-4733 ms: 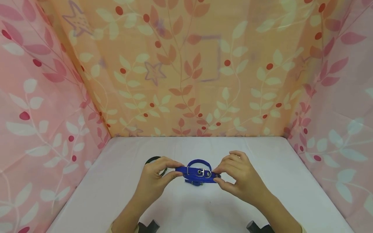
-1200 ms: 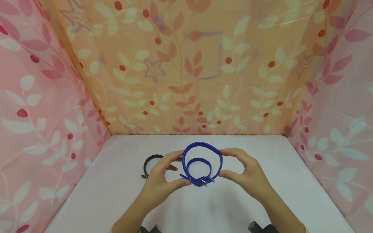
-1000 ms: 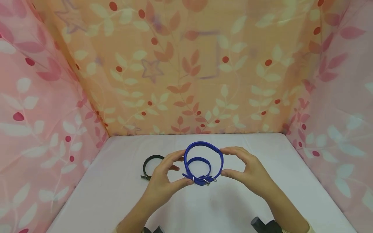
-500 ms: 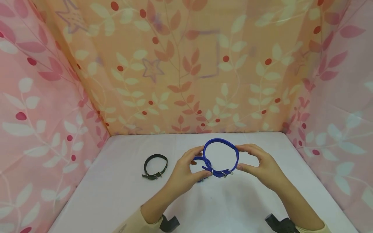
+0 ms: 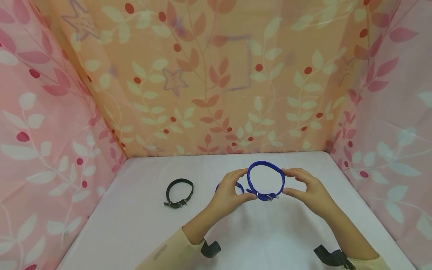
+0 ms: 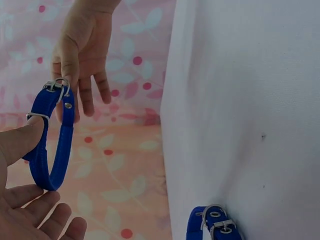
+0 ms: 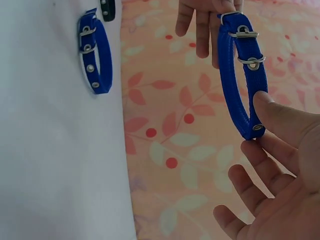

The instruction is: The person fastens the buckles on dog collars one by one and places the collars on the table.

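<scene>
A blue buckled collar point(image 5: 266, 163), closed into a ring with metal buckle and rings, is held up above the table between both hands. My left hand point(image 5: 225, 193) pinches its left side, thumb near the strap tip and fingers higher up. On the opposite side my right hand point(image 5: 314, 193) pinches it between thumb and fingers; the right wrist view shows the thumb on the strap below the eyelets. A second blue collar point(image 7: 104, 60) rests on the table, mostly hidden behind my left hand in the head view. Left of it lies a black collar point(image 5: 180, 180), also buckled into a ring.
The white-covered table point(image 5: 135, 225) is bordered by a patterned orange curtain point(image 5: 209, 93) at the back and pink curtains point(image 5: 44, 142) at the sides. A dark wrist mount point(image 5: 210, 248) shows at the left sleeve, another mount point(image 5: 332, 258) at the right.
The collar was first held flat, buckle side facing me, then tilted so its ring opening shows. Both hands have since carried it to the right, uncovering the black collar.
</scene>
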Available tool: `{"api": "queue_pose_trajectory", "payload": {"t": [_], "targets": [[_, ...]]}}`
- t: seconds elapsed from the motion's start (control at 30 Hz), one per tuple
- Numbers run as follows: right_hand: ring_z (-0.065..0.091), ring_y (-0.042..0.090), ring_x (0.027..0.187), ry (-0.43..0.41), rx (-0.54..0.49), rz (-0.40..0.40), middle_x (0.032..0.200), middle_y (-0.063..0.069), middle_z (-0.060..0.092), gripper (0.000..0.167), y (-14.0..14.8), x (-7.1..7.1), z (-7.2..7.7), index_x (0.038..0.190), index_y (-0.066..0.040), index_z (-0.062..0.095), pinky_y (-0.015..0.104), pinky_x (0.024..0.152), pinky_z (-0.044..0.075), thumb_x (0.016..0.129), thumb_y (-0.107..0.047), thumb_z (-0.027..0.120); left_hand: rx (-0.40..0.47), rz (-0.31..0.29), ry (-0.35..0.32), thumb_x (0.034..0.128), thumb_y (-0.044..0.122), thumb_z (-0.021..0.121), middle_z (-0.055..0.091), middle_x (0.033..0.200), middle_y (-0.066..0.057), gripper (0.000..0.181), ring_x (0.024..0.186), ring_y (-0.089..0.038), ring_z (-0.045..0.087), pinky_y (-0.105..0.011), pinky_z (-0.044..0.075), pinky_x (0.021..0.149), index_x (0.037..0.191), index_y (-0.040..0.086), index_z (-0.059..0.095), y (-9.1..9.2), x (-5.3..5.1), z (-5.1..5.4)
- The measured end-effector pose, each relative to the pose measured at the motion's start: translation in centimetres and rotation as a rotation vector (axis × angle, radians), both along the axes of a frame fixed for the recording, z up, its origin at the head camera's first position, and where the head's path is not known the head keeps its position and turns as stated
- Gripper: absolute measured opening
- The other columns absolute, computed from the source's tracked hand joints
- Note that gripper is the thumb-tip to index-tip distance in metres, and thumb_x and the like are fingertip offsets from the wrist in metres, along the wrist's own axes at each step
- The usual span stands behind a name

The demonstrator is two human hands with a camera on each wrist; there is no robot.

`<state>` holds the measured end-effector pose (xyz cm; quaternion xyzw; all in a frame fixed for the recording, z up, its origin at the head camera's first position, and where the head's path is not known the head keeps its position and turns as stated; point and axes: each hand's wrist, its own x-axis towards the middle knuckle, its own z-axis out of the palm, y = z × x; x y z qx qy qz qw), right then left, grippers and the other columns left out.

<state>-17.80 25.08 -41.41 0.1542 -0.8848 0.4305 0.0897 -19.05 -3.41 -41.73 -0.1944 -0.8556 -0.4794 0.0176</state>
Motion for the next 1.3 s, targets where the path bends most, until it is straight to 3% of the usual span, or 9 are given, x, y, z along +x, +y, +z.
{"api": "queue_pose_trajectory", "payload": {"t": [0.17,0.37,0.7,1.0,1.3], "targets": [[0.052,0.032,0.129,-0.027,0.000,0.005,0.136,0.007,0.063,0.057,0.8,-0.8,-1.0,0.141,-0.021,0.061,0.068,0.102,0.043,0.089,-0.033,0.081,-0.050,0.001,0.006,0.0791,0.040,0.088,0.054,0.149,0.004,0.079,0.137,-0.016,0.048,-0.040,0.054,0.102,0.148,0.027,0.052,0.9,-1.0,-1.1],[0.051,0.035,0.129,-0.085,-0.010,-0.005,0.139,0.013,0.061,0.061,1.7,-2.0,-2.7,0.143,-0.016,0.059,0.068,0.107,0.039,0.089,-0.035,0.081,-0.097,0.016,-0.012,0.0781,0.042,0.089,0.054,0.148,0.007,0.078,0.139,-0.013,0.043,-0.040,0.049,0.108,0.147,0.027,0.055,2.1,-2.5,-2.9],[0.051,0.038,0.129,-0.123,-0.001,-0.038,0.140,0.017,0.060,0.062,2.7,-3.0,-5.0,0.143,-0.012,0.058,0.068,0.108,0.038,0.090,-0.032,0.081,-0.115,0.022,-0.041,0.0772,0.038,0.091,0.060,0.142,0.008,0.076,0.135,-0.014,0.048,-0.039,0.046,0.111,0.144,0.024,0.059,3.3,-4.1,-5.3],[0.051,0.039,0.129,-0.145,-0.002,-0.040,0.141,0.018,0.060,0.062,3.4,-3.8,-6.7,0.143,-0.010,0.057,0.066,0.107,0.038,0.090,-0.029,0.081,-0.106,0.016,-0.137,0.0778,0.032,0.091,0.061,0.138,0.006,0.074,0.129,-0.017,0.054,-0.039,0.049,0.108,0.144,0.024,0.059,4.1,-5.0,-6.6],[0.053,0.039,0.127,-0.158,0.008,-0.032,0.140,0.018,0.061,0.060,4.1,-4.4,-7.7,0.143,-0.008,0.058,0.061,0.102,0.042,0.090,-0.027,0.080,-0.155,0.024,-0.150,0.0769,0.028,0.092,0.062,0.137,0.004,0.073,0.125,-0.016,0.058,-0.036,0.049,0.106,0.142,0.019,0.060,5.5,-5.9,-7.6]]}}
